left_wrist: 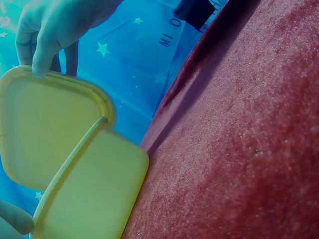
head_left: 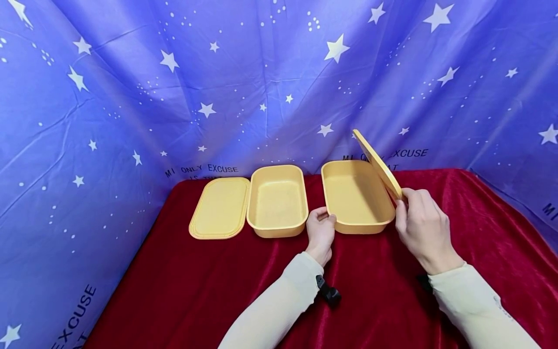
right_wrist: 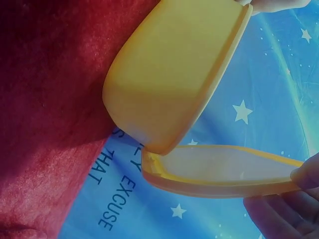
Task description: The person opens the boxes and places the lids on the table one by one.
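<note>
A yellow rectangular container (head_left: 359,228), uncovered at the top, stands on the red cloth at the right. My left hand (head_left: 321,236) holds its near left corner, the thumb at the rim. In my right hand (head_left: 425,228) is a yellow lid (head_left: 378,165), pinched by its near edge and tilted steeply over the container's right side. The left wrist view shows the lid's face (left_wrist: 50,129) behind the container wall (left_wrist: 97,184). In the right wrist view, one end of the lid (right_wrist: 219,189) is close to the container's rim; whether they touch I cannot tell.
A second yellow container (head_left: 279,231), uncovered, stands to the left of my left hand. Beside it a second yellow lid (head_left: 221,208) lies flat. Red velvet cloth (head_left: 209,291) covers the table, and a blue star-printed curtain (head_left: 261,63) hangs close behind the containers.
</note>
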A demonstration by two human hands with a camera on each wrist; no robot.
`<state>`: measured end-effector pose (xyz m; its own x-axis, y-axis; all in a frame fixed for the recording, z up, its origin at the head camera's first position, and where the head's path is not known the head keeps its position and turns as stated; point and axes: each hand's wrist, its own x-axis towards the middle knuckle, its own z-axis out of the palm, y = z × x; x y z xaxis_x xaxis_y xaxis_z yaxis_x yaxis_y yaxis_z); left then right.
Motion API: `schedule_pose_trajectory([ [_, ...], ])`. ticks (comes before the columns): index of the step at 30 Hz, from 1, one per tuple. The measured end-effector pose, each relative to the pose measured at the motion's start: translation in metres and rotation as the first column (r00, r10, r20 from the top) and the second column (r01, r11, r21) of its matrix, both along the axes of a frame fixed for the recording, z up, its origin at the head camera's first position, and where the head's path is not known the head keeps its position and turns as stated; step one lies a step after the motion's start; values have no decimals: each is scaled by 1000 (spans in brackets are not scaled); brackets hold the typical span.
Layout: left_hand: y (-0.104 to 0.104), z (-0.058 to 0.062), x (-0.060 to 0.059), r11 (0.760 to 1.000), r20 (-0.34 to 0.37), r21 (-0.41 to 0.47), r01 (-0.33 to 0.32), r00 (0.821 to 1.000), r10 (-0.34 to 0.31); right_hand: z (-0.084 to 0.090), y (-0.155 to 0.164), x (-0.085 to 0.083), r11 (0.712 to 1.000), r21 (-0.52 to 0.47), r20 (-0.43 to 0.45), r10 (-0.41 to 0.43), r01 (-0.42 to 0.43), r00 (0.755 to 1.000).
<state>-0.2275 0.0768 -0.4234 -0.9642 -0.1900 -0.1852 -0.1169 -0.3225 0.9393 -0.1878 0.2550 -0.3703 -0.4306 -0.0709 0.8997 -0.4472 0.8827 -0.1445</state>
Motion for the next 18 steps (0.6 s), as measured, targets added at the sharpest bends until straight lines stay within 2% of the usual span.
schedule_pose_trajectory([
  [18,-1,0,1,1000,-1,1,16,1000,-16,4,1,-1,998,-67,16,-19,20,1000],
])
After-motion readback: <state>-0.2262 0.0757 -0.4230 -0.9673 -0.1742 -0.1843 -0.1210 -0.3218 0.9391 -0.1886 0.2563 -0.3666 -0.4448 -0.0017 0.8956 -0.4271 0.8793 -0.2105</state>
